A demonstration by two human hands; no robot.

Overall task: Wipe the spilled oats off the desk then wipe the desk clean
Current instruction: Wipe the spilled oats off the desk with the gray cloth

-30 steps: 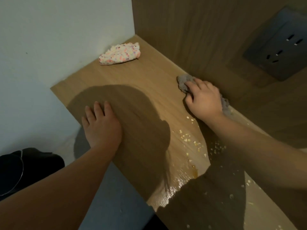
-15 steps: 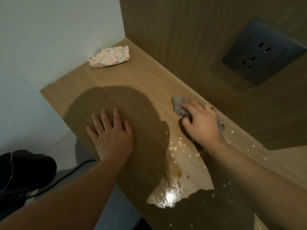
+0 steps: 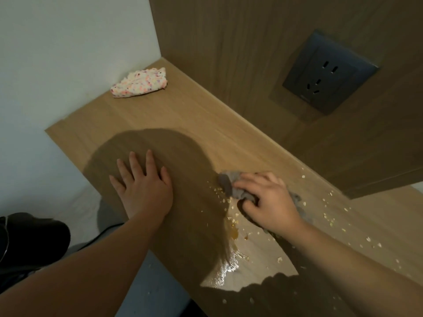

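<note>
A narrow wooden desk [image 3: 196, 124] runs from the far left corner toward the near right. Pale spilled oats [image 3: 329, 219] lie scattered over its right half, with a small amber wet patch [image 3: 234, 234] among them. My right hand [image 3: 270, 200] presses a crumpled grey cloth [image 3: 229, 183] onto the desk amid the oats; most of the cloth is hidden under the palm. My left hand [image 3: 144, 181] lies flat on the desk with fingers spread, holding nothing, left of the cloth.
A white cloth with pink and yellow speckles [image 3: 139, 82] lies in the far corner by the wall. A dark power socket [image 3: 329, 72] is set in the wooden back panel. A black object [image 3: 29, 243] sits below the desk's left edge.
My right hand has dragged the grey cloth away from the back panel toward the front of the desk, into the oats. The left hand stays flat on the desk.
</note>
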